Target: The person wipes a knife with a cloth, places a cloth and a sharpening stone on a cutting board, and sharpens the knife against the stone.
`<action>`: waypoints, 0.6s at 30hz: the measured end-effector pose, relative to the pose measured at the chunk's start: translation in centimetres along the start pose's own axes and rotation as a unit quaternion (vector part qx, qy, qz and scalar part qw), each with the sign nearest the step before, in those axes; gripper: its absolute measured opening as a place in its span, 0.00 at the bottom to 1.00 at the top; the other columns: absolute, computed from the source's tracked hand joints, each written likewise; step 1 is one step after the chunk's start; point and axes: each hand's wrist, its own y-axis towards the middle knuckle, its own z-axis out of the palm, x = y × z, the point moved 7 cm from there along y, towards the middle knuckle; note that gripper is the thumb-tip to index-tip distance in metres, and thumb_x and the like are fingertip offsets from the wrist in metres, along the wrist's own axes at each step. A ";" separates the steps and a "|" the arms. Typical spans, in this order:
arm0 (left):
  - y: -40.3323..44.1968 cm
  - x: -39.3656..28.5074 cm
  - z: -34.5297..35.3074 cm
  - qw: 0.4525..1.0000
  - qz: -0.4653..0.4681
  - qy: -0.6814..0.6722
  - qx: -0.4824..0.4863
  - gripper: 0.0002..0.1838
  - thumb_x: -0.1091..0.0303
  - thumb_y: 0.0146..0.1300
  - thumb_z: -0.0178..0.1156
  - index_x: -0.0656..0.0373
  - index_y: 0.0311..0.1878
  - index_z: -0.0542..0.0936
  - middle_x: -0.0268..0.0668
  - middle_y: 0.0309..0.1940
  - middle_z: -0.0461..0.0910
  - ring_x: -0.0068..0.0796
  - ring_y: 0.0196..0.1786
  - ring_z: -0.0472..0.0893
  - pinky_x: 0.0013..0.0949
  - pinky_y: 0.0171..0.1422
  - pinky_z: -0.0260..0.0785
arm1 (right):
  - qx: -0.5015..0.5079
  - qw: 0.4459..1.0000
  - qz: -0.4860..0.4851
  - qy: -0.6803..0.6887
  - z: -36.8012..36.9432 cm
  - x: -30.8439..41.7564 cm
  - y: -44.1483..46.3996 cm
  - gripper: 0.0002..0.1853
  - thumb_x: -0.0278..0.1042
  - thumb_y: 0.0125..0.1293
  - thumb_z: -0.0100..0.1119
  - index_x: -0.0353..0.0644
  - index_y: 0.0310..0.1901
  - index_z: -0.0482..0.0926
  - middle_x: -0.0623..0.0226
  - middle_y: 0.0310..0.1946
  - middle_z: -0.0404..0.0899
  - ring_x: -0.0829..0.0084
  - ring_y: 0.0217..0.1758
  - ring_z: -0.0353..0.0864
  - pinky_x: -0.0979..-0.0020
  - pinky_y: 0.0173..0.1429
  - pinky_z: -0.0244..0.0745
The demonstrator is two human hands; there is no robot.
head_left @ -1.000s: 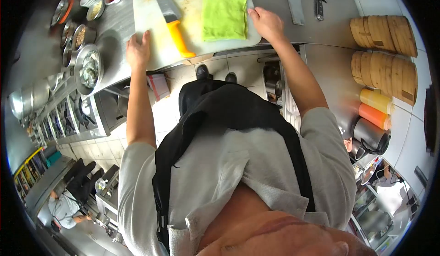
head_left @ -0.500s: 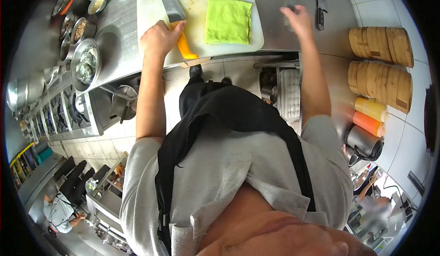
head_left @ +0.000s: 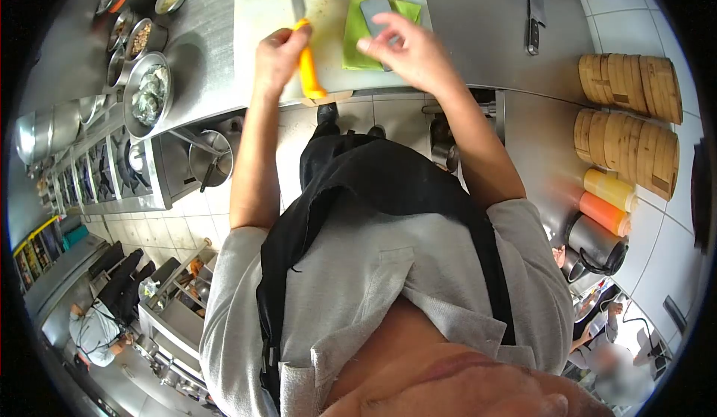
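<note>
My left hand (head_left: 281,54) pinches the yellow-handled knife (head_left: 308,66) where handle meets blade; its blade points away from me over the white cutting board (head_left: 261,13). The green cloth (head_left: 354,47) lies folded on the board, to the right of the knife. On the cloth rests a grey rectangular block (head_left: 373,7), partly covered by my right hand (head_left: 399,47). The fingers of that hand are spread and curved over the block, holding nothing.
Left of the board are a metal bowl of pale food (head_left: 149,94) and smaller bowls. A black-handled knife (head_left: 533,32) lies at right, with bamboo steamers (head_left: 627,148) and squeeze bottles (head_left: 609,189) nearer me. Co-workers appear at lower left and lower right.
The block has moved from the counter at the right onto the cloth. My left hand left the board's edge and took the yellow-handled knife, whose blade has turned. My right hand came back over the board.
</note>
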 end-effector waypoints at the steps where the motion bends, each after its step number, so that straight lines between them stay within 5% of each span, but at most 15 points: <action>1: -0.8 -1.6 1.2 0.999 0.017 -0.036 0.005 0.24 0.48 0.66 0.66 0.65 0.34 0.85 0.33 0.24 0.81 0.18 0.30 0.75 0.28 0.36 0.70 | 0.063 0.979 -0.023 0.194 2.6 -0.2 -0.4 0.41 0.49 0.64 0.74 0.41 0.73 0.66 0.57 0.53 0.81 0.71 0.41 0.84 0.68 0.47 0.80; 3: -2.8 -5.9 4.3 0.981 0.101 -0.161 0.023 0.18 0.55 0.67 0.69 0.65 0.37 0.83 0.33 0.27 0.82 0.18 0.29 0.77 0.27 0.34 0.71 | 0.184 0.856 -0.066 0.479 5.7 1.5 -1.5 0.39 0.39 0.70 0.70 0.42 0.76 0.61 0.62 0.53 0.80 0.73 0.40 0.84 0.69 0.45 0.81; 6: -3.4 -8.8 7.2 0.977 0.126 -0.132 0.110 0.25 0.46 0.65 0.71 0.64 0.39 0.83 0.33 0.26 0.82 0.17 0.28 0.78 0.27 0.35 0.73 | 0.164 0.796 0.042 0.581 5.3 0.5 -2.8 0.31 0.32 0.69 0.66 0.38 0.71 0.66 0.62 0.38 0.81 0.76 0.24 0.80 0.72 0.30 0.78; 7: -2.4 -8.4 7.0 0.987 0.141 0.003 0.071 0.37 0.30 0.62 0.65 0.64 0.40 0.84 0.38 0.26 0.84 0.25 0.29 0.83 0.30 0.37 0.76 | 0.108 0.817 0.053 0.564 4.8 -1.1 -3.1 0.30 0.31 0.69 0.65 0.39 0.70 0.67 0.64 0.35 0.80 0.77 0.21 0.77 0.72 0.26 0.75; 8: -1.8 -8.9 7.2 0.987 0.142 0.006 0.070 0.37 0.30 0.62 0.65 0.64 0.40 0.84 0.38 0.26 0.84 0.25 0.29 0.83 0.30 0.37 0.76 | 0.051 0.834 0.061 0.546 3.8 -2.8 -3.5 0.29 0.30 0.69 0.64 0.39 0.69 0.68 0.65 0.32 0.79 0.78 0.18 0.74 0.72 0.23 0.72; 10: -0.8 -9.7 8.0 0.896 0.141 0.420 0.025 0.48 0.16 0.56 0.54 0.63 0.39 0.85 0.43 0.27 0.86 0.38 0.32 0.88 0.34 0.39 0.78 | -0.016 0.895 0.097 0.435 1.8 -6.5 -4.7 0.28 0.33 0.69 0.65 0.41 0.68 0.69 0.68 0.29 0.76 0.80 0.18 0.71 0.74 0.22 0.68; 11: 0.3 -9.1 9.3 0.882 0.130 0.449 0.055 0.53 0.11 0.52 0.48 0.62 0.40 0.87 0.45 0.32 0.89 0.46 0.39 0.89 0.40 0.43 0.80 | -0.047 0.910 0.124 0.393 0.8 -8.1 -5.8 0.27 0.35 0.67 0.67 0.40 0.66 0.72 0.70 0.29 0.75 0.81 0.19 0.71 0.74 0.23 0.67; 14: 1.6 -9.2 12.2 0.859 0.136 0.487 0.081 0.53 0.11 0.51 0.51 0.63 0.41 0.88 0.42 0.33 0.89 0.43 0.40 0.89 0.41 0.45 0.80 | -0.110 0.940 0.090 0.310 0.7 -13.6 -8.3 0.25 0.35 0.66 0.68 0.39 0.62 0.74 0.71 0.29 0.75 0.82 0.19 0.71 0.74 0.24 0.68; 15: 1.6 -9.4 12.7 0.863 0.111 0.477 0.121 0.58 0.10 0.49 0.52 0.66 0.50 0.85 0.49 0.41 0.89 0.47 0.48 0.89 0.45 0.54 0.78 | -0.131 0.947 0.081 0.282 0.8 -14.7 -9.2 0.24 0.36 0.66 0.68 0.38 0.61 0.75 0.72 0.29 0.74 0.82 0.20 0.71 0.74 0.25 0.68; 18: 2.7 -8.6 14.0 0.842 0.126 0.516 0.094 0.59 0.12 0.50 0.53 0.70 0.54 0.83 0.50 0.49 0.87 0.48 0.55 0.86 0.47 0.62 0.75 | -0.165 0.928 0.123 0.310 0.7 -15.7 -12.2 0.23 0.36 0.65 0.69 0.37 0.59 0.77 0.74 0.29 0.74 0.82 0.20 0.70 0.74 0.26 0.68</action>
